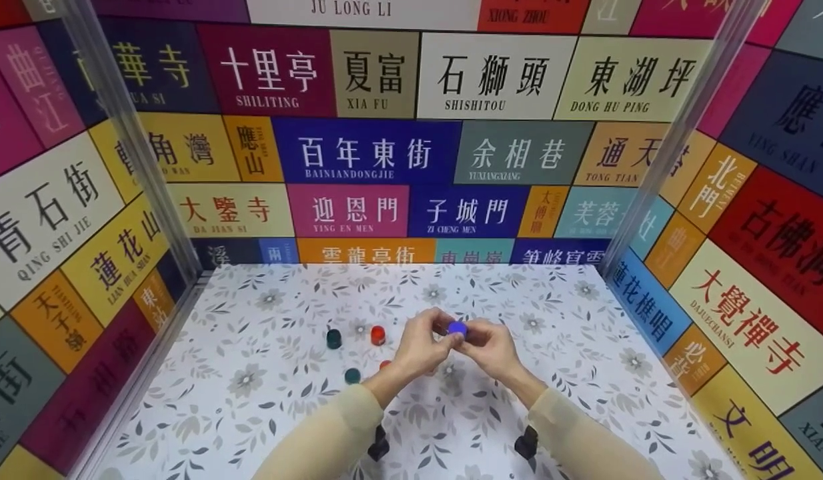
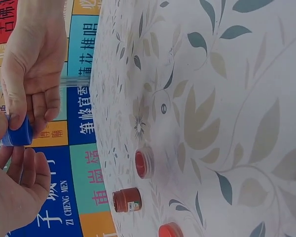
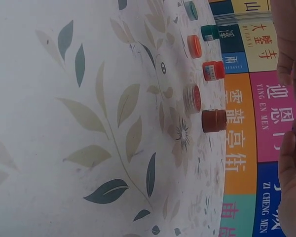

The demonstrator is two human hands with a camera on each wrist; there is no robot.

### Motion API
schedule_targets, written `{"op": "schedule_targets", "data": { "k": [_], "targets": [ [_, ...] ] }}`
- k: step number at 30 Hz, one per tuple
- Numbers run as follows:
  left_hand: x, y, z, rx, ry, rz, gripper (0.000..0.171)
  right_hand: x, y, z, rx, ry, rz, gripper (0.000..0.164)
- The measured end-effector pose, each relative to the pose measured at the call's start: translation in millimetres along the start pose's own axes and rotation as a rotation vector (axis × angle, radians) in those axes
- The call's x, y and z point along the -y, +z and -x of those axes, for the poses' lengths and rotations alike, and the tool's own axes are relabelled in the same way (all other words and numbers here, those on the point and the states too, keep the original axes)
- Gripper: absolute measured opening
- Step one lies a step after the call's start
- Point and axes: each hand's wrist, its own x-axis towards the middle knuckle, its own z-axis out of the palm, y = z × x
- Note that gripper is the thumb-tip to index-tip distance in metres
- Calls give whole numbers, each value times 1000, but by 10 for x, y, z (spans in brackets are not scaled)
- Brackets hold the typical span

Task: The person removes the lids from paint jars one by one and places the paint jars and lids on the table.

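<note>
A small blue paint jar (image 1: pixel 457 328) is raised off the table between both hands. My left hand (image 1: pixel 421 343) pinches it from the left, and my right hand (image 1: pixel 497 347) pinches it from the right. In the left wrist view, fingers of both hands meet around the blue jar (image 2: pixel 20 134). Only a sliver of blue shows at the edge of the right wrist view, beside the right hand (image 3: pixel 292 170). Below the hands stands an open brown paint jar (image 2: pixel 128 200) with its loose lid (image 2: pixel 144 164) nearby; the left hand hides both in the head view.
Left of the hands stand a red jar (image 1: pixel 378 335) and a dark green jar (image 1: pixel 334 339). A green lid (image 1: pixel 353 375) and a red lid (image 3: pixel 194 46) lie nearer the front. A floral cloth (image 1: pixel 245 427) covers the table, with sign-covered panels (image 1: pixel 368 150) around it.
</note>
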Motion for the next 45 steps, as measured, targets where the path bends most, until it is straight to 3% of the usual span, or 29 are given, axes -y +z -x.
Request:
{"op": "schedule_targets", "data": {
  "k": [7,19,26,40,45],
  "targets": [
    [-7,5,17,-36,-30,-6,19,20,21,-12,6,-2,-22,25],
    [-25,-30,-8,-16,-59,19,34,14,-17,-50,31,-55,-91,25],
    [-27,-41,-20,8,-21,33,48,41,-29,-54,18,-50,-65,24],
    [-25,-77,-56,43,55,26,39,32,-25,-58,38,-52,-72,25],
    [-16,-82,-60,38,79,4,34,49,-14,-54,43,-12,-96,26]
  ]
}}
